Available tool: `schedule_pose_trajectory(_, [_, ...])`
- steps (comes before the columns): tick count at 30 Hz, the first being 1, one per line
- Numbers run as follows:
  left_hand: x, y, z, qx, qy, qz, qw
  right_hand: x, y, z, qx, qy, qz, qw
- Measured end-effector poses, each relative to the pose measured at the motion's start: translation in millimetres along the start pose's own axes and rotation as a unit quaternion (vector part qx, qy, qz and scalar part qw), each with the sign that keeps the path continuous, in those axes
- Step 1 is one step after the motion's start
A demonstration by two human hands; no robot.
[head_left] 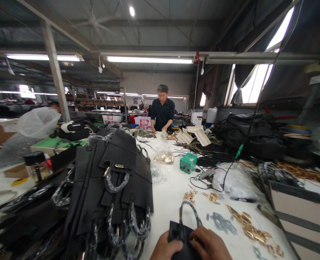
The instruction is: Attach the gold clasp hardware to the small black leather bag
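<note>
At the front edge of the white table, a black bag panel (175, 231) with a plastic-wrapped handle (190, 206) is between my hands. My left hand (167, 247) grips its left side, thumb lying across the front. Curled fingers of my right hand (210, 243) press on the panel's right side, just below the handle's base; whether they pinch anything small is hidden. Just beyond and to the right lie gold metal fittings (253, 229) and grey flat pieces (223, 222). To the left rises a pile of black bag panels (113, 151) with wrapped handles.
A green control box (188, 163) stands mid-table, with a corded hand tool (204, 174) near a clear plastic bag (234, 184). Another bag of gold parts (164, 157) lies behind. Dark bundles (252, 137) are heaped at right. Across the table stands a person (162, 112) in dark clothing.
</note>
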State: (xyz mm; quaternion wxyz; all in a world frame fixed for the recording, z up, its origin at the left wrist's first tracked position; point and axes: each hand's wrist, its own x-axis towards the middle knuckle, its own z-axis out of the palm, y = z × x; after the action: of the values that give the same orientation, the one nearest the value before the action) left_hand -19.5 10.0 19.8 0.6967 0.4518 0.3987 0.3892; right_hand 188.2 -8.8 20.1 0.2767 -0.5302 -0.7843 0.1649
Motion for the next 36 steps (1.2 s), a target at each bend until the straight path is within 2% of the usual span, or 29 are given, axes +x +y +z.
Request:
schedule_pose_trajectory(4, [-7.2,5.8,9.6,0.004,0.013,0.02,1.0,-5.0,1.7,-2.6,-0.004,0.026,-0.033,0.999])
schedule_pose_trajectory(8, [-12.7,5.7,19.4,0.053,0.094,0.049,0.993,-20.0,14.3,3.1,-0.011,0.108,-0.061,0.992])
schedule_pose_trajectory(12, [-15.2,5.4,23.7,0.181,0.172,0.076,0.965,-39.6,26.2,17.3,-0.029,0.159,-0.077,0.984])
schedule_pose_trajectory(17, [-17.0,17.5,31.2,0.286,0.152,0.076,0.943,-47.5,18.5,23.9,-0.017,0.22,-0.043,0.974])
schedule_pose_trajectory(21, [-18.8,26.2,38.8,0.314,0.177,0.073,0.93,-44.5,13.9,20.8,-0.011,0.214,-0.035,0.976])
schedule_pose_trajectory(25, [-17.4,25.4,36.6,0.332,0.176,0.063,0.925,-43.9,21.2,23.7,-0.011,0.198,-0.037,0.979])
schedule_pose_trajectory(30, [-11.2,12.0,26.3,0.3,0.155,0.065,0.939,-45.2,31.4,28.0,0.007,0.168,-0.037,0.985])
schedule_pose_trajectory(36, [-4.7,-9.7,21.0,0.23,0.16,0.053,0.959,-44.1,32.4,33.2,0.024,0.176,-0.034,0.984])
